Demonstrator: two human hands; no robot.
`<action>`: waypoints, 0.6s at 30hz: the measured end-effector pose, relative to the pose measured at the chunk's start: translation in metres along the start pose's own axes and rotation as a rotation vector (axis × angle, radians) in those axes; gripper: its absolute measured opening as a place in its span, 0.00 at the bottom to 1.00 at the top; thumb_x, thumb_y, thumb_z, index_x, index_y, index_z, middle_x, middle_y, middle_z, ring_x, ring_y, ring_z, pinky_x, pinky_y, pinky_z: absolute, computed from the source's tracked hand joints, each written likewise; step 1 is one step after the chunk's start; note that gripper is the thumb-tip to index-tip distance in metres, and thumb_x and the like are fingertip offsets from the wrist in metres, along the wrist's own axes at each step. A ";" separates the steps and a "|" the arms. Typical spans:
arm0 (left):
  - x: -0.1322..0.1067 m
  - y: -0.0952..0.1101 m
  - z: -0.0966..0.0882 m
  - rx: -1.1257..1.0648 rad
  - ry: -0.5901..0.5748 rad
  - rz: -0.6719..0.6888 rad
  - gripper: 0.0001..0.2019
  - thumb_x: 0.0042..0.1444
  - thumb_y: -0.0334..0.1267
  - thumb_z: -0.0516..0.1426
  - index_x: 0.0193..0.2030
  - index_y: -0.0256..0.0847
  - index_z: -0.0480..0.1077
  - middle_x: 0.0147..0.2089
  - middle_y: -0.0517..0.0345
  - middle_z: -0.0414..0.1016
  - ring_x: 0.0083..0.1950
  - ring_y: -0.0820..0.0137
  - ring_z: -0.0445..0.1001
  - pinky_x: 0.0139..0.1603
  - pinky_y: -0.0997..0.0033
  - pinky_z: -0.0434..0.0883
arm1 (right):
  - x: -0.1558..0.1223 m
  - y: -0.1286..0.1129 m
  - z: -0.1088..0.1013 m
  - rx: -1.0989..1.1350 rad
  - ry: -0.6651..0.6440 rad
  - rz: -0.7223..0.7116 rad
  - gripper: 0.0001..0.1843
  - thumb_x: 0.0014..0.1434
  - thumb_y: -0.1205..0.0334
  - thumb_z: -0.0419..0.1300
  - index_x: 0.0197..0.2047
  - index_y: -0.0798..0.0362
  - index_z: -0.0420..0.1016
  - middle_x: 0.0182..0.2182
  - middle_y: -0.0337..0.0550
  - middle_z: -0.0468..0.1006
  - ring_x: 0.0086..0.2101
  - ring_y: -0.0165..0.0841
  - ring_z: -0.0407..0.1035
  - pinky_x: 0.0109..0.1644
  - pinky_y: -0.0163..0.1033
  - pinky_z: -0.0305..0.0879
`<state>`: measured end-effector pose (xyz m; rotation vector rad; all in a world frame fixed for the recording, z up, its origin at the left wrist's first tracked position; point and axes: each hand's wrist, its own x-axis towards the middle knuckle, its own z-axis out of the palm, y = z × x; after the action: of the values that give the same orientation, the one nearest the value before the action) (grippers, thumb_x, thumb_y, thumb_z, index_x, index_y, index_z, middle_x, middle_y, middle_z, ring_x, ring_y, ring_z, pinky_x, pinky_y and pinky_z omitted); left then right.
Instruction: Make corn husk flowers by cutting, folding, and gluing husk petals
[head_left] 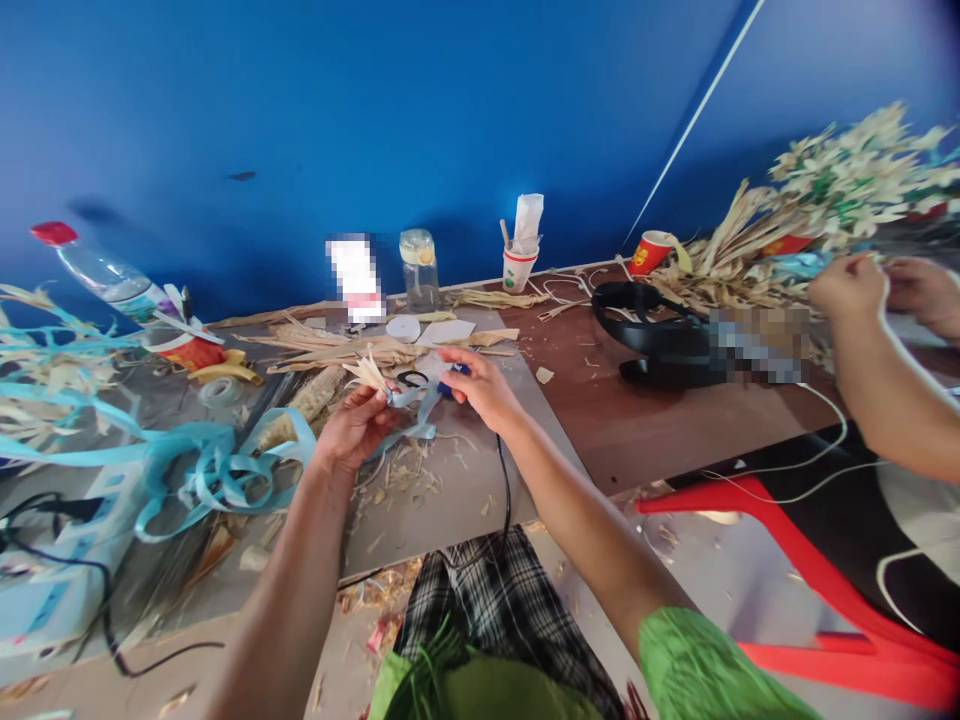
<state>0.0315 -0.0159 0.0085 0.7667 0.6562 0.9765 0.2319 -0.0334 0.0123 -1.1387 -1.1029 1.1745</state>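
Observation:
My left hand (358,425) is closed around a small flower of dried corn husk (367,372), its pale petals pointing up and left, with light blue ribbon (420,412) hanging from it. My right hand (480,388) grips a blue tool (452,378) that looks like a glue gun; a black cord (504,480) runs from it toward my lap. The tool's tip is close to the base of the flower. Both hands hover over a grey board (450,480) littered with husk scraps.
A tangle of light blue ribbon (202,465) lies to the left, beside a plastic bottle (105,275) and tape rolls. A jar (418,268) and paper cups (519,266) stand by the blue wall. At right, another person's hands (862,290) work near husk flowers (847,180); a red chair (810,570) stands close.

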 end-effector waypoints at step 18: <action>0.001 -0.002 -0.006 -0.136 -0.012 0.057 0.10 0.41 0.29 0.66 0.27 0.35 0.67 0.34 0.60 0.74 0.21 0.84 0.60 0.23 0.79 0.61 | -0.014 -0.015 0.001 -1.455 -0.027 0.205 0.27 0.50 0.54 0.62 0.51 0.60 0.72 0.53 0.65 0.66 0.48 0.51 0.69 0.46 0.46 0.65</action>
<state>0.0278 -0.0135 0.0032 0.6742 0.5541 1.0568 0.2317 -0.0484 0.0270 -2.3350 -1.9559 0.3572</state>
